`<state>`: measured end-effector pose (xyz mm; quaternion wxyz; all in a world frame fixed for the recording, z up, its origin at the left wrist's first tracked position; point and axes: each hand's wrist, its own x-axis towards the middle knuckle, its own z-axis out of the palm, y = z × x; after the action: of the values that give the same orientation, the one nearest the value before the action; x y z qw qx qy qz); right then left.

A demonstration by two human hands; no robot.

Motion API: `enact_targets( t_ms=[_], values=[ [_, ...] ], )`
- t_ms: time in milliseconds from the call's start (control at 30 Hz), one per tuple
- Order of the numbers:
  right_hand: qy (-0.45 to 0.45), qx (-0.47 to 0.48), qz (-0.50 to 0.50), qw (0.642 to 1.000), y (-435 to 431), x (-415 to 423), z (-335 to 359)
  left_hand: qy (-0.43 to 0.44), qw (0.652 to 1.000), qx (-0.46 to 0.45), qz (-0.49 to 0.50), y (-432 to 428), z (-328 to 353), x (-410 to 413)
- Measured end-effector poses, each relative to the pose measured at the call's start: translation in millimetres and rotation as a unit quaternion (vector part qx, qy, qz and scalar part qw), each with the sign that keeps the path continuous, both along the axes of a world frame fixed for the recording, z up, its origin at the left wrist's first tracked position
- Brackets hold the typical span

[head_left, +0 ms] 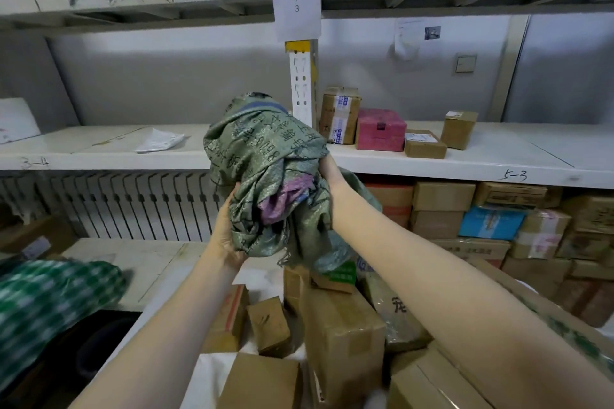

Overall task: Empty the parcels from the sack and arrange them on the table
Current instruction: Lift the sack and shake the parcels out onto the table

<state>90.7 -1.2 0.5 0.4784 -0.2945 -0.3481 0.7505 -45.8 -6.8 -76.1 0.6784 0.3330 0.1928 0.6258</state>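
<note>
The sack (265, 149), bunched at mid-frame above the parcels (342, 335) heaped on the table (207, 372), looks limp, light and probably empty. The left hand (227, 236) curls its fingers under the lower folds. The right hand (327, 169) clutches the side, fingers sunk in cloth. The weave looks slippery, so a thick gathered fold holds best.

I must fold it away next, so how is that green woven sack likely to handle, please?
The green woven sack looks floppy: it crumples into folds between the left hand and right hand. Probably light: held bunched high, no parcel bulge showing. Its frayed lower edge may snag on boxes below.
</note>
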Motion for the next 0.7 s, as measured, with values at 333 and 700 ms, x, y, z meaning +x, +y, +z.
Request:
enact_targets(
  t_ms=[333, 700],
  values=[
    [-0.338, 0.203, 0.061, 0.917, 39.9, -22.0, -67.8, 0.002, 0.987, -0.052, 0.151, -0.1, 12.6, -97.7],
    [0.046, -0.032, -0.040, 0.998, 34.7, -100.6, -101.5, 0.231, 0.944, -0.237, 0.020, -1.8, -10.2, -102.5]
  ],
)
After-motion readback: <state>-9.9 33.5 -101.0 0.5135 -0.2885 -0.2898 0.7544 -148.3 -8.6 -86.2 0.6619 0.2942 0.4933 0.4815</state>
